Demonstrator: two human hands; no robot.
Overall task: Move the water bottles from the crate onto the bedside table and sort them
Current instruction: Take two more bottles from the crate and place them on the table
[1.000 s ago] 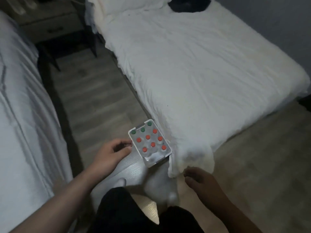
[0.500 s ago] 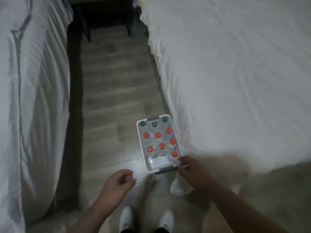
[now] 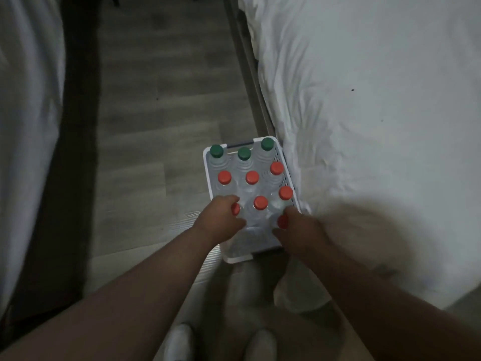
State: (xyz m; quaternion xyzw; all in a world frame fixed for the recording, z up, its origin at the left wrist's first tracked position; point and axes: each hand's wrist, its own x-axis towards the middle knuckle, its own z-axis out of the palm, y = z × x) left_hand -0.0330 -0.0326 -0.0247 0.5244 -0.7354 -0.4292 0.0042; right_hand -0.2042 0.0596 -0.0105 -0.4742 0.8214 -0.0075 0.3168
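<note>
Both hands (image 3: 220, 220) on red-capped bottles (image 3: 260, 202) (crate (image 3: 238, 257) on floor).

Wooden floor (image 3: 161, 105) under white crate (image 3: 238, 257), beside bed (image 3: 364, 126).

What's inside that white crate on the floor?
The crate holds upright bottles: three green caps, seven red caps showing. Both hands cover the near row; its bottom is mostly hidden.

Scene dim, colours muted and grainy. Brightest area is the white bedding (image 3: 364, 105) at right; a soft round shadow lies on its near edge. Both forearms and the shoes (image 3: 221, 342) nearest the camera are dark and blurred; wide-angle stretch at edges.
</note>
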